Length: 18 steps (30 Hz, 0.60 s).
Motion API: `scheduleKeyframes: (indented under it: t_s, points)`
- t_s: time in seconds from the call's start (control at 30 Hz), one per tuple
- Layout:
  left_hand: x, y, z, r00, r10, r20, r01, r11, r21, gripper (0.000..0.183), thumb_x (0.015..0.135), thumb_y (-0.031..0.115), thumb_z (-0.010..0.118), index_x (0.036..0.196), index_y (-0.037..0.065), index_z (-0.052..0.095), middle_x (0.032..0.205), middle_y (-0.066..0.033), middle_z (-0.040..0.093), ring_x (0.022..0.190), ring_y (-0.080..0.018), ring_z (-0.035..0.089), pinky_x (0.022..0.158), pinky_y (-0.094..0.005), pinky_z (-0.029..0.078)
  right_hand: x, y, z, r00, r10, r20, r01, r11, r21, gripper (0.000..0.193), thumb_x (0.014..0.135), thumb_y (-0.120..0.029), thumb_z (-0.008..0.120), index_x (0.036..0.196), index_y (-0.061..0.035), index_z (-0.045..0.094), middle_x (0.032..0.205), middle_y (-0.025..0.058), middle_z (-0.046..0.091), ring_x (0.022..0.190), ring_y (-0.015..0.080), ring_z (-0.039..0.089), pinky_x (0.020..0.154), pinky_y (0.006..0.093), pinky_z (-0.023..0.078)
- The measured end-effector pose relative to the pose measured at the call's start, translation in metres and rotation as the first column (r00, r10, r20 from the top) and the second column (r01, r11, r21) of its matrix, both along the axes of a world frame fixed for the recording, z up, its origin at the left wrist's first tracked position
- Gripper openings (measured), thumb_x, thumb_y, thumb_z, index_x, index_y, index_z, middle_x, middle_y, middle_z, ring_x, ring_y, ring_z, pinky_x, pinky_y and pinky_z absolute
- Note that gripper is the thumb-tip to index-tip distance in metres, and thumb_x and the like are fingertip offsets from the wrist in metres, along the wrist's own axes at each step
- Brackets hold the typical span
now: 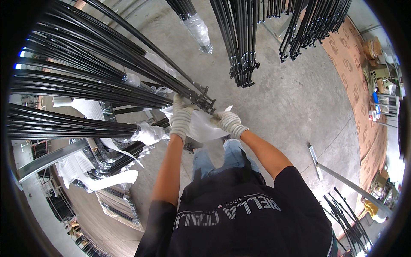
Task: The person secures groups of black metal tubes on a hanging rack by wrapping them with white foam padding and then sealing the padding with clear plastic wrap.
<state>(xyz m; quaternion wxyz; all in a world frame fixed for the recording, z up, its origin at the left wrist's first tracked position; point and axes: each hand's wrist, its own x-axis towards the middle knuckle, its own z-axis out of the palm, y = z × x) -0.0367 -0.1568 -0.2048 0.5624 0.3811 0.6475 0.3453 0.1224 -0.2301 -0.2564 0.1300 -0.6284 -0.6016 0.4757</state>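
Note:
A bundle of long black metal tubes [145, 64] slants in from the upper left, its bracketed ends near my hands. Below those ends a thin white foam sheet [203, 127] spans the gap between both hands. My left hand [182, 119], in a ribbed white glove, is closed at the sheet's left side, right against the tubes; its fingertips are partly hidden. On the other side my right hand [231, 123], gloved alike, grips the sheet's right edge with curled fingers, just beside the tube ends.
More tubes with wrapped ends [147, 133] lie at left, above loose foam strips [107, 182] and a metal rail [51, 159]. Bundles of black tubes [235, 43] hang or stand ahead. A metal bar [351, 186] crosses at right, near patterned cardboard [364, 124].

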Motion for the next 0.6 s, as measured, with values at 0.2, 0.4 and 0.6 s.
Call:
scheduleKeyframes:
  t_s: [0.2,0.4,0.6]
  points:
    - [-0.01,0.011,-0.019,0.951,-0.283,-0.12,0.287,0.958,0.016,0.054,0.06,0.001,0.069,0.109,0.005,0.046,0.097,-0.0026,0.054,0.085,-0.0126,0.05,0.076,-0.0254,0.041,0.003,-0.001,0.0,1.0,0.025,-0.014,-0.023,0.994,0.11,0.027,0.076,-0.029,0.052,0.093,-0.0083,0.058,0.079,0.0117,0.06,0.073,0.0291,0.057,0.064,0.0342,0.044]
    - [-0.011,-0.001,-0.029,0.972,-0.227,-0.057,0.233,0.964,0.131,0.044,0.063,0.003,0.069,0.102,0.005,0.05,0.086,-0.002,0.058,0.076,-0.0112,0.053,0.07,-0.0247,0.043,-0.008,0.009,0.011,0.994,0.108,-0.026,-0.103,0.984,0.142,0.031,0.074,-0.025,0.05,0.102,-0.0116,0.055,0.076,0.0128,0.06,0.067,0.0297,0.057,0.061,0.0354,0.044]
    - [-0.006,-0.011,-0.03,0.968,-0.116,-0.222,0.165,0.962,0.216,0.035,0.063,0.009,0.069,0.093,0.003,0.053,0.084,-0.0051,0.06,0.075,-0.0164,0.056,0.07,-0.0273,0.043,-0.006,0.014,0.022,0.997,0.069,-0.043,-0.064,0.992,0.106,0.035,0.076,-0.026,0.051,0.109,-0.0162,0.053,0.077,0.0152,0.059,0.07,0.0296,0.057,0.063,0.0351,0.044]
